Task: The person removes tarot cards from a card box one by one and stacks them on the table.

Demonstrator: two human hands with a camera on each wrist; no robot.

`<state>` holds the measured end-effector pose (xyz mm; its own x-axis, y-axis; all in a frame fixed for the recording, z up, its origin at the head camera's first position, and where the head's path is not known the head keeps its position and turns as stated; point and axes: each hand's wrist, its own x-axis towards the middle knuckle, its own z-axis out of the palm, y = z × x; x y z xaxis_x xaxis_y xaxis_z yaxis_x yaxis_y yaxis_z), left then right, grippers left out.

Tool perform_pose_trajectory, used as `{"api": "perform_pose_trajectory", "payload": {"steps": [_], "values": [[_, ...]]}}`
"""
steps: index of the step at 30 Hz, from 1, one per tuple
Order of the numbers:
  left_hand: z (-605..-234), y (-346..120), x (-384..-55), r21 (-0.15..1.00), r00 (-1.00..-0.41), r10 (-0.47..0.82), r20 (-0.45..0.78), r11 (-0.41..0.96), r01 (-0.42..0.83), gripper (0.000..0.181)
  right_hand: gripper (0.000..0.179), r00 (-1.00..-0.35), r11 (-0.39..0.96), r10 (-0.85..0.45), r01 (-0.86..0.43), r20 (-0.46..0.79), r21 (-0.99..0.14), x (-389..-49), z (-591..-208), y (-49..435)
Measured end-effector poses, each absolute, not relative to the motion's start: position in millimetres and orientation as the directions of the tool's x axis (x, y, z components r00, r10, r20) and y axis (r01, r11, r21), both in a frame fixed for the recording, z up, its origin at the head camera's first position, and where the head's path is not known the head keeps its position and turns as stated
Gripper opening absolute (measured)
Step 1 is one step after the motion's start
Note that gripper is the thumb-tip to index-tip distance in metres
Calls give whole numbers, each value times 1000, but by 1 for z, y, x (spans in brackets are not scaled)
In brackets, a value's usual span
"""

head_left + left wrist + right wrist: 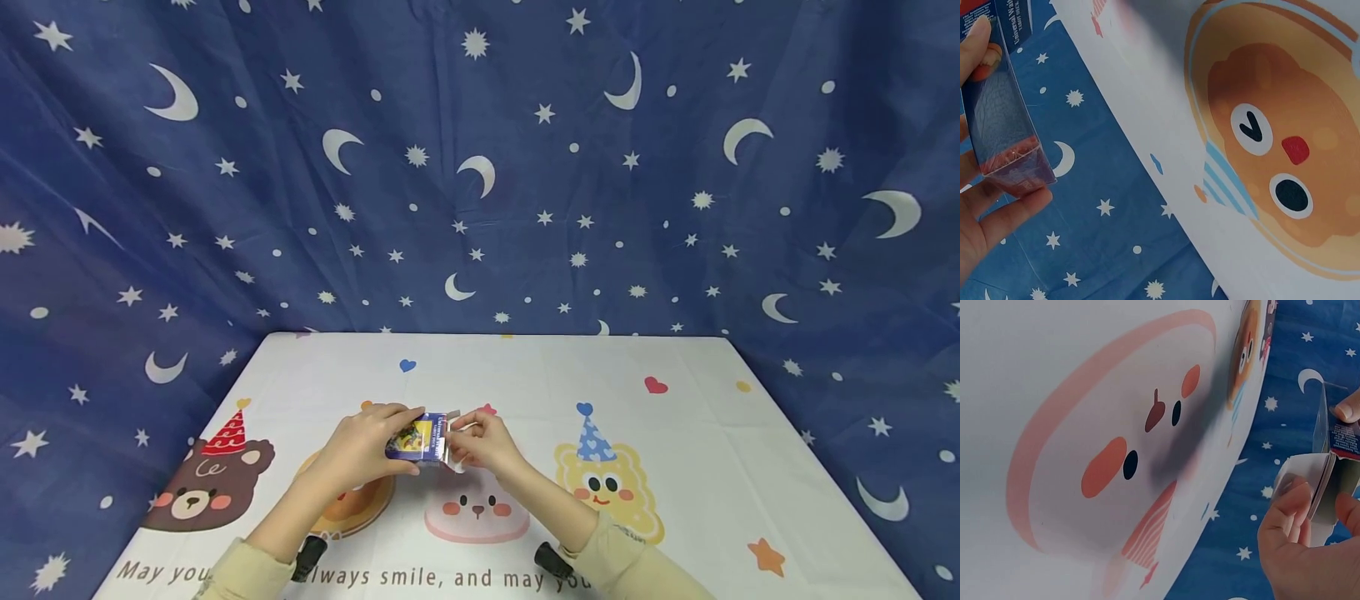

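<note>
Nearest, two pale sleeves [637,567] are covering the forearms, and two black wrist mounts [553,561] are showing, one by each wrist. Ahead of them, two bare hands are working at one small blue box [415,437], which they are holding above the middle of the worktop [697,442]. The left hand [369,442] is gripping the box by its body: its fingers are curving around it, the thumb pressing one side and the other fingers supporting the opposite side. The right hand [483,443] is bending its fingers at the open end, thumb and fingers nearly together, pinching a white flap [1307,469] there. Whether the thumb is reaching inside, I cannot tell. The left wrist view is showing a clear window on the box. Under the hands, the worktop's white cover is carrying four big printed characters: one bear [213,487], one pancake [356,508], one pink face [477,525] and one biscuit [609,496]. Farthest, one blue curtain [525,208] is hanging, with many white moons and stars.
</note>
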<state>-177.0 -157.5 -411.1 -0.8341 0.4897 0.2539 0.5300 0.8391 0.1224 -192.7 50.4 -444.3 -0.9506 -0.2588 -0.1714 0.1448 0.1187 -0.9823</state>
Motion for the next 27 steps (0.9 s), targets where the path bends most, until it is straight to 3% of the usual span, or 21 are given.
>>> {"api": "perform_pose_trajectory", "payload": {"steps": [15,27], "values": [[-410,-153,-175,115,-837,485,254,844,524,79,25,-953,107,-245,157,-179,-982,-190,-446,44],[-411,-159,-176,122,-832,475,288,843,524,80,10,-928,62,-284,233,-241,-970,-193,-449,49]]}}
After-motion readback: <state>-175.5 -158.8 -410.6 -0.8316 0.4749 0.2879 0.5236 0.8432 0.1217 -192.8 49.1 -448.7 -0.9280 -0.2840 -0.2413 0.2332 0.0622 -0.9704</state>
